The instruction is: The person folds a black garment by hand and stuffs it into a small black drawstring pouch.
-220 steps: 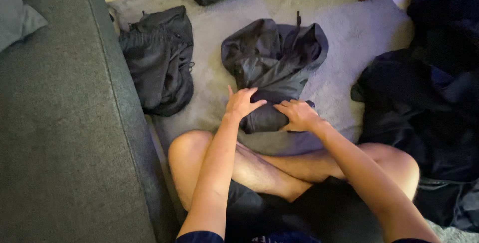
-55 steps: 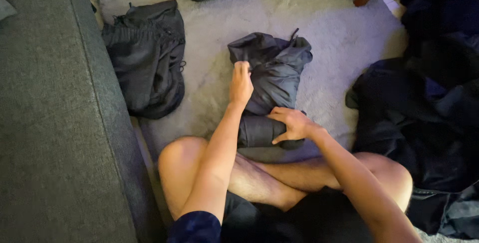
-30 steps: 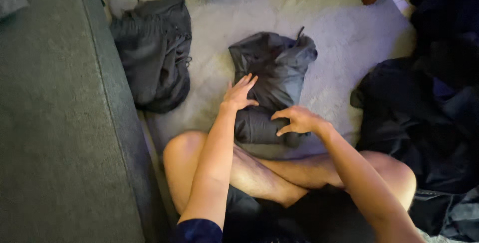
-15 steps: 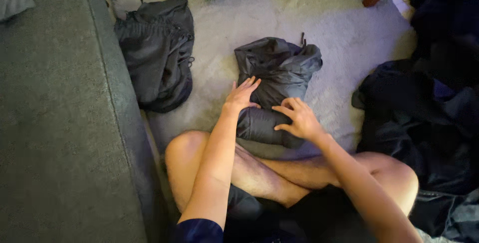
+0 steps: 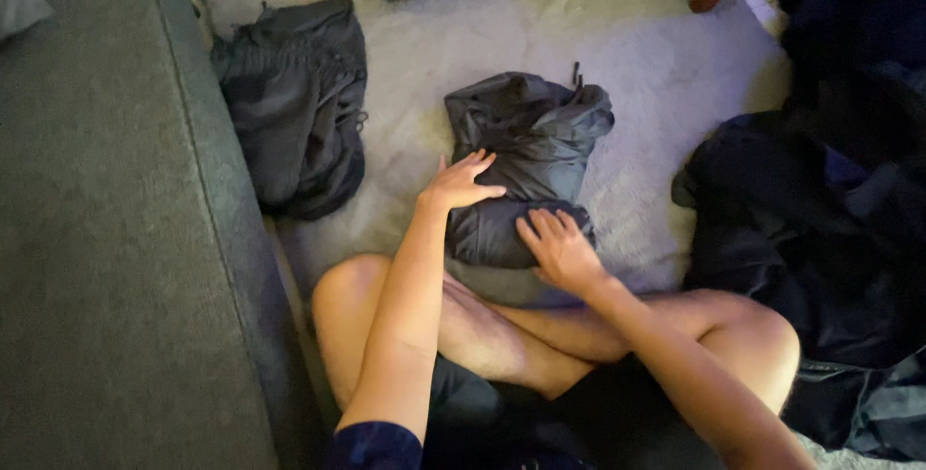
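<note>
Head view: the jacket [image 5: 526, 166], dark and partly rolled, lies on the carpet [image 5: 656, 65] before crossed legs. The left hand [image 5: 461, 182] rests flat on the roll's left edge, fingers spread, gripping nothing; the right hand [image 5: 558, 250] presses open-palmed on the roll. The fabric looks light, soft and slippery, likely to spring open; best held across the roll itself.

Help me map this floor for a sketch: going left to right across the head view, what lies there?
Grey sofa → folded dark garment → left hand → right hand, both on the half-rolled dark jacket → dark clothes pile.
</note>
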